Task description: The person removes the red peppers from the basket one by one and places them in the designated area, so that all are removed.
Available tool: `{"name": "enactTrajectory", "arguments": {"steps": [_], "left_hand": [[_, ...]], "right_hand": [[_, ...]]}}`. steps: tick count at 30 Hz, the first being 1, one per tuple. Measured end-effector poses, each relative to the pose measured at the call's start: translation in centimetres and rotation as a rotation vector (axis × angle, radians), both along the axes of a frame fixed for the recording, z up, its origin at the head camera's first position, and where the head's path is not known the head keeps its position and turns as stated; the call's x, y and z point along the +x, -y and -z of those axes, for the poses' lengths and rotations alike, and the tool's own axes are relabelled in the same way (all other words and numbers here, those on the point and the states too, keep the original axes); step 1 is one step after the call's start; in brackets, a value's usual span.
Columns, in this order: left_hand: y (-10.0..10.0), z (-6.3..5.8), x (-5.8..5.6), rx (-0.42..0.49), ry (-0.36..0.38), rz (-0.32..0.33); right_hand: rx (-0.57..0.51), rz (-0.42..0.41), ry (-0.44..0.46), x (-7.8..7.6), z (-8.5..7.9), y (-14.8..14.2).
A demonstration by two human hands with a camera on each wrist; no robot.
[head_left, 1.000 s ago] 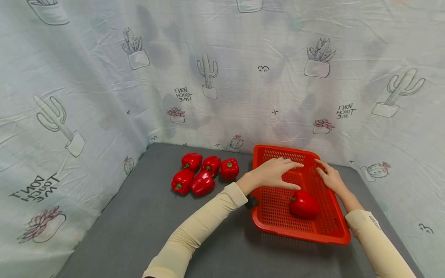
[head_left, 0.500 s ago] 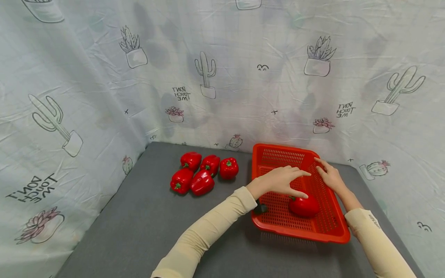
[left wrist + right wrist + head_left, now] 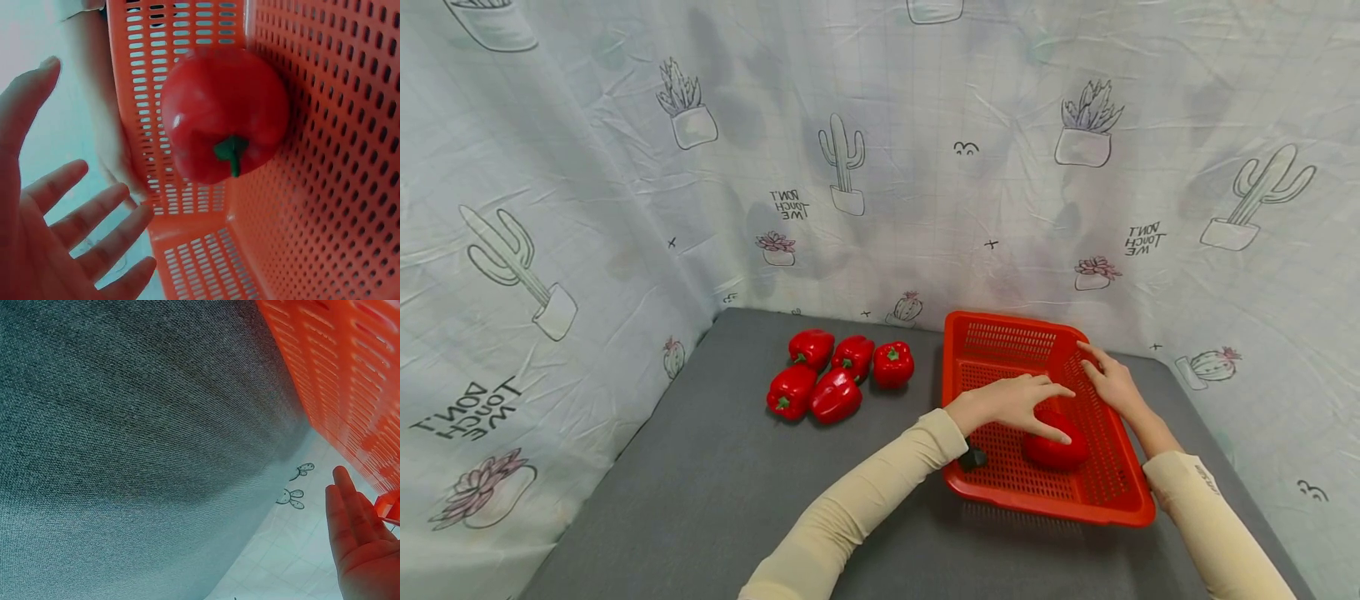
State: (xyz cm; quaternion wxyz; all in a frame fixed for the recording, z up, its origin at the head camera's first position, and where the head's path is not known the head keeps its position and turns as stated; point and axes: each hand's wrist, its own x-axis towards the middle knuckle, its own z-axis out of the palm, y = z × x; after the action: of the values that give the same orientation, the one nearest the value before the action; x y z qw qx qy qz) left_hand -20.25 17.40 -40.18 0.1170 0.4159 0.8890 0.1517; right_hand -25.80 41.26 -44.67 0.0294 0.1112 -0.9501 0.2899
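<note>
A red bell pepper [image 3: 1052, 460] with a green stem lies in the near part of a red perforated plastic basket [image 3: 1000, 498]. My left hand [image 3: 1011, 402] is over the basket with thumb and fingers spread. In the head view it overlaps the pepper; in the left wrist view a gap shows between the fingers and the pepper [image 3: 225, 106]. My right hand [image 3: 1112, 383] grips the basket's right rim. From the right wrist, its straight fingers [image 3: 350, 512] show along the outer side of the wall, while the thumb is mostly hidden by the basket.
Several more red bell peppers [image 3: 837, 395] sit grouped on the grey table [image 3: 700, 483], left of the basket. A pale curtain [image 3: 910, 183] printed with cacti hangs behind and along both sides.
My left hand has moved right and toward me, lower over the pepper, and now covers its stem in the head view. The right hand stays at the rim; the basket stays put.
</note>
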Motion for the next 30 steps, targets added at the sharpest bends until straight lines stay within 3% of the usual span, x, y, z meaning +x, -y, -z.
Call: {"name": "enactTrajectory", "arguments": {"steps": [8, 20, 30], "left_hand": [[-0.7, 1.7, -0.3, -0.033, 0.015, 0.015], [-1.1, 2.1, -0.1, -0.124, 0.029, 0.036], [-1.6, 2.3, 0.2, -0.207, -0.075, 0.057]], "right_hand": [[-0.006, 0.003, -0.012, 0.1, 0.0, 0.2], [0.000, 0.001, -0.019, 0.1, -0.1, 0.1], [-0.002, 0.006, -0.023, 0.1, 0.0, 0.1]]}}
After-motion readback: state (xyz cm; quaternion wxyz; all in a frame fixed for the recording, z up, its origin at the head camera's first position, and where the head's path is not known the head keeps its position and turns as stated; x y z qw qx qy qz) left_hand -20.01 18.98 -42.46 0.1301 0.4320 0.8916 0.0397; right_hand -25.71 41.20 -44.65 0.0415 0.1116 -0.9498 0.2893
